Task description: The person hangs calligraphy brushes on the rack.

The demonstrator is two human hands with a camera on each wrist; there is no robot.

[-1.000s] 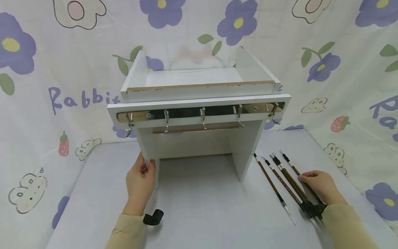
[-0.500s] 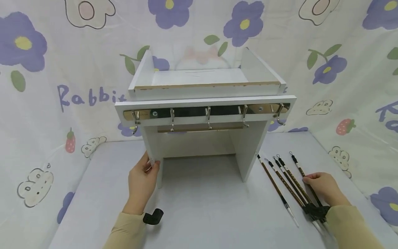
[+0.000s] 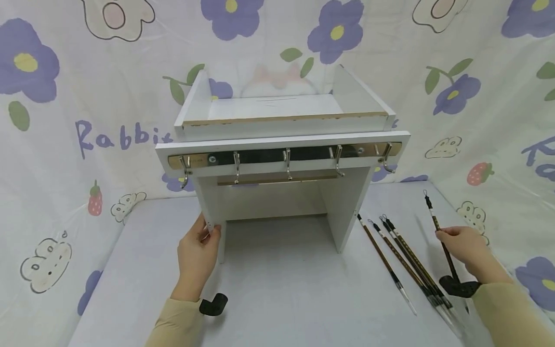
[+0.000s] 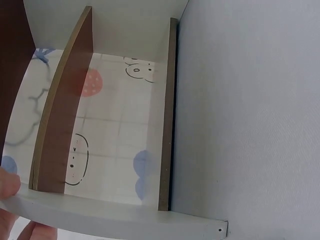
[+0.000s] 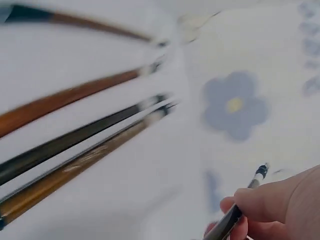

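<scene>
A white shelf rack [image 3: 286,129] stands on the table, with a row of metal hooks [image 3: 288,166] along its front. My left hand [image 3: 197,258] grips the edge of its left side panel; in the left wrist view the fingers [image 4: 9,184] wrap that white edge. Between thumb and fingers, my right hand [image 3: 470,250] pinches a dark-handled calligraphy brush [image 3: 435,222] with a hanging loop at its upper end. This brush is tilted and raised, its bristle end partly behind the black wrist camera. Several more brushes [image 3: 396,255] lie side by side left of that hand.
The rack's right side panel [image 3: 347,212] stands close to the far ends of the lying brushes. A patterned cloth [image 3: 455,53] hangs behind and beside the white table [image 3: 282,299]. A black wrist camera [image 3: 214,304] sits at the left sleeve.
My right hand has lifted the rightmost brush off the table and moved right, away from the other brushes. The left hand keeps its grip on the rack.
</scene>
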